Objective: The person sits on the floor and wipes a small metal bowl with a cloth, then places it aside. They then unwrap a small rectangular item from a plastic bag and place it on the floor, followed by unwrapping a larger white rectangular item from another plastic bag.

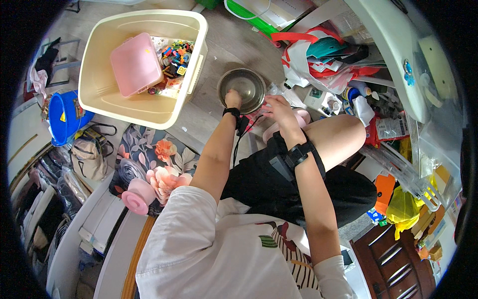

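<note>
My left hand [233,98] is at the lower left side of a round stainless steel bowl [251,85], its fingers curled over the inside. Whether those fingers grip the rim or something small cannot be made out. Beyond the bowl's lower right edge, my right hand [277,109] hovers with fingers apart and nothing visible in it. Under and around it lie clear plastic packaging [285,93] and a pink plastic item [270,131], partly covered by my hand and knee. Both wrists wear black straps, and a black cord [236,147] hangs from the left one.
A large cream plastic tub [186,112] holds a pink box [136,65] and many small toy pieces [177,56]. At the right stands a stuffed red-and-white bag [298,71]. A blue bucket [65,117], a beige backpack [89,155] and a pink lidded pot [138,196] are at left.
</note>
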Demonstrator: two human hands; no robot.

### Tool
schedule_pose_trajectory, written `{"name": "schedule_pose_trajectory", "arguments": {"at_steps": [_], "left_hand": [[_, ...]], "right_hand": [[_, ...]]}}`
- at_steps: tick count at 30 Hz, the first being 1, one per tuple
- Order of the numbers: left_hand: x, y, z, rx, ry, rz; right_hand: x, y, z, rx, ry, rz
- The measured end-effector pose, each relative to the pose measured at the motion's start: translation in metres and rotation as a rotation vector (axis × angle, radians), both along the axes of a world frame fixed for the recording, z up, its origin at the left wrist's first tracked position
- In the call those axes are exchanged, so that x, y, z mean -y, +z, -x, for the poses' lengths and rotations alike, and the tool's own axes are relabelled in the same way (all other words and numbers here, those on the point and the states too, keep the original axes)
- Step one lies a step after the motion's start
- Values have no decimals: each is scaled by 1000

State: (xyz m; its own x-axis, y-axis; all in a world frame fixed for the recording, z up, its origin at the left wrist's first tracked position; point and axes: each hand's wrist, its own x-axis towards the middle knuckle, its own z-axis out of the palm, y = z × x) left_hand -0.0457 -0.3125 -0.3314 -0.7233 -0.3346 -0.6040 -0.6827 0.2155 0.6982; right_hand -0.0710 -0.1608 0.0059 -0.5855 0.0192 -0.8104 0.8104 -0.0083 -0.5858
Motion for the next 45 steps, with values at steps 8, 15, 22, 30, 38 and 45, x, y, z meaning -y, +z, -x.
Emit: {"name": "schedule_pose_trajectory", "arguments": {"at_steps": [8, 15, 22, 30, 38, 45], "left_hand": [[13, 129, 7, 245, 467, -963], [19, 293, -6, 42, 49, -838], [-3, 411, -23, -251, -172, -600], [-57, 522, -42, -455, -344, -730], [-144, 591, -57, -681, -732, -738], [-227, 587, -87, -774, -933, -591]], "right_hand": [[-9, 1, -5, 8, -23, 60], [-5, 32, -15, 8, -35, 184], [-18, 103, -44, -93, -25, 350], [-79, 206, -97, -326, -219, 504], [-138, 253, -169, -619, -480, 377], [-203, 246, -218, -808, -587, 369]]}}
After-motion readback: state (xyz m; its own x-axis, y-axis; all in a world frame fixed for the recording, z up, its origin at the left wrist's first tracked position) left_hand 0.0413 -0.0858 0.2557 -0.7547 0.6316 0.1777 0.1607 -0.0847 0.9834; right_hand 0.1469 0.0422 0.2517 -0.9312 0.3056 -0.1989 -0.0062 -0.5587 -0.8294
